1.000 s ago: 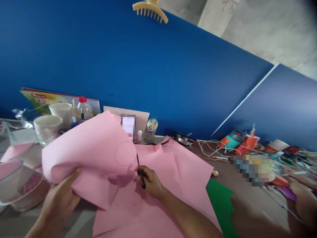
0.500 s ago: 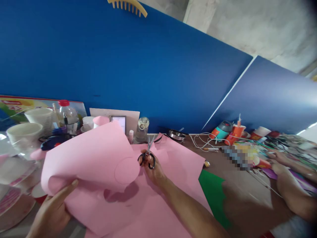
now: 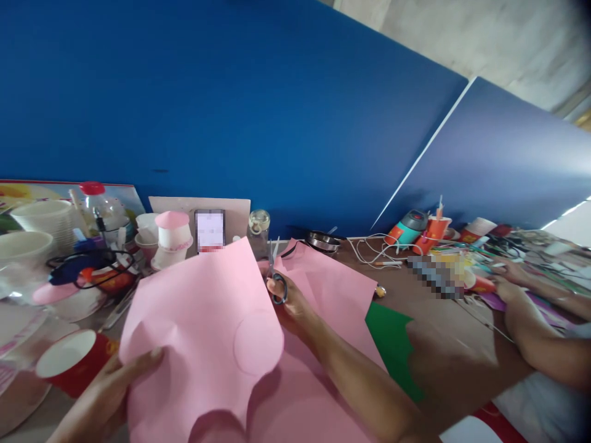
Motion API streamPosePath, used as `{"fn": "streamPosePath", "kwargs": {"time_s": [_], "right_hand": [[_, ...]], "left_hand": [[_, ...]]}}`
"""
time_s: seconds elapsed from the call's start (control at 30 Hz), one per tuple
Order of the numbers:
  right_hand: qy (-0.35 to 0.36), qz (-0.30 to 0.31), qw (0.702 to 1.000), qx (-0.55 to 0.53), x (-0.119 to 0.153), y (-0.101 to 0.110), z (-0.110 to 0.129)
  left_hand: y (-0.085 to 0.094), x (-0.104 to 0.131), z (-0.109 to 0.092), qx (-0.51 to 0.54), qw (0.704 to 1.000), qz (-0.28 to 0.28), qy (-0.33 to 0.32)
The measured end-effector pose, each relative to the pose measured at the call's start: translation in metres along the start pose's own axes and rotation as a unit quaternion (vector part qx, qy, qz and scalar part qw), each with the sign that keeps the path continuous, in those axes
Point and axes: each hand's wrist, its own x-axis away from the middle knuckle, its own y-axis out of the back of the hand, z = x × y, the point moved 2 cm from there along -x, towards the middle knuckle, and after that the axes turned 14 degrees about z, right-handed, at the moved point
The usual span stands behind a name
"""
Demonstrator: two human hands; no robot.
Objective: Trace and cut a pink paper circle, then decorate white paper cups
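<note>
Left hand [image 3: 108,389] pinches a pink paper sheet [image 3: 203,307], its outlined circle [image 3: 257,344] not cut free; right hand [image 3: 292,304] grips open black-handled metal scissors [image 3: 281,289].

The panel [image 3: 258,111] is blue, the paper [image 3: 203,314] pink (plain but for a circle outline).

From here it looks like a shared craft workspace: a blue partition [image 3: 240,117] stands behind a cluttered tabletop [image 3: 443,344], with pink paper [image 3: 207,320] before it and stacked paper cups [image 3: 48,224] near its foot.
</note>
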Motion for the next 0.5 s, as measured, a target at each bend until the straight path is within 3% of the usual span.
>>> {"fn": "streamPosePath", "kwargs": {"time_s": [0.2,0.33,0.5], "right_hand": [[-0.027,-0.016,0.998,-0.054,-0.005,0.016,-0.014],[-0.041,-0.027,0.996,-0.074,-0.002,0.026,-0.016],[-0.142,0.072,0.984,-0.082,0.0,0.043,-0.014]], "left_hand": [[0.005,0.004,0.006,-0.096,0.991,0.082,0.047],[0.006,0.003,0.01,-0.13,0.97,0.18,0.1],[0.005,-0.002,0.014,-0.125,0.95,0.265,0.109]]}}
